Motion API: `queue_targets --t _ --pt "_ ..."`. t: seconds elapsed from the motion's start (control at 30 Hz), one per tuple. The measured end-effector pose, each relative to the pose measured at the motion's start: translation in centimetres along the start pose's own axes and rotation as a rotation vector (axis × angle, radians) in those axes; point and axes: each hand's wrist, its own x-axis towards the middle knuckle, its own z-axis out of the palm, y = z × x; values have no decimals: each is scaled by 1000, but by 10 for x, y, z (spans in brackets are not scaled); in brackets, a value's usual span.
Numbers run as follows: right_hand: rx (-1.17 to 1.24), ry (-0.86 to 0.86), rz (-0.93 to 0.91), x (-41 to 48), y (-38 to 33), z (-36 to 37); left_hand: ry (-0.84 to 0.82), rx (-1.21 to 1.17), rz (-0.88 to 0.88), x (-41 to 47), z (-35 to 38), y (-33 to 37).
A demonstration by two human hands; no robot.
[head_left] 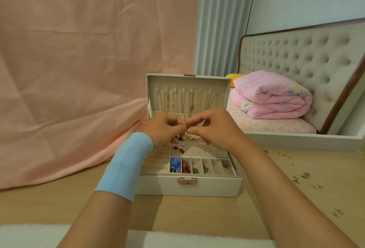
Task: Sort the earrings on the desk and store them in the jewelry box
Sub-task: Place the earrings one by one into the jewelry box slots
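Observation:
A white jewelry box point(207, 187) stands open at the middle of the wooden desk, necklaces hanging inside its raised lid point(187, 93). My left hand point(164, 129) and my right hand point(215, 129) meet above the box's perforated earring panel point(199, 149), and both pinch one small earring point(187, 125) between their fingertips. Red and pearl earrings point(182, 141) are stuck in the panel under my hands. The front compartments hold a blue piece point(175, 165), an amber piece point(185, 167) and silver pieces point(200, 169). Loose earrings point(302, 176) lie scattered on the desk to the right.
A pink cloth point(79, 69) drapes behind and left of the box. A mirror frame point(296, 141) at the right shows a bed with a folded pink quilt. Gold hoops point(284, 154) lie near the frame. A white furry edge point(177, 238) runs along the desk's front.

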Motion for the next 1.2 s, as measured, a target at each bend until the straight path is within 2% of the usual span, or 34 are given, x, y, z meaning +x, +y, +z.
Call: queue_targets --t 0.17,0.33,0.53,0.7,0.77,0.93,1.2 --pt "-122 -1 28 1 8 4 19 13 -6 1 0 -4" --pt "-353 -135 53 -1 10 15 131 -18 -28 4 -7 -13" --pt "-461 -161 -8 -3 7 17 121 -122 -48 5 -8 -13" --pt "-426 -291 29 -1 5 10 129 -225 -28 3 -8 -9" --pt "-357 -239 32 0 6 5 123 -255 -28 2 -6 -6" --pt "-138 48 -29 3 5 -1 119 -289 -29 1 -1 3" --pt "-35 129 -79 1 -1 0 113 -323 -34 -3 0 12"
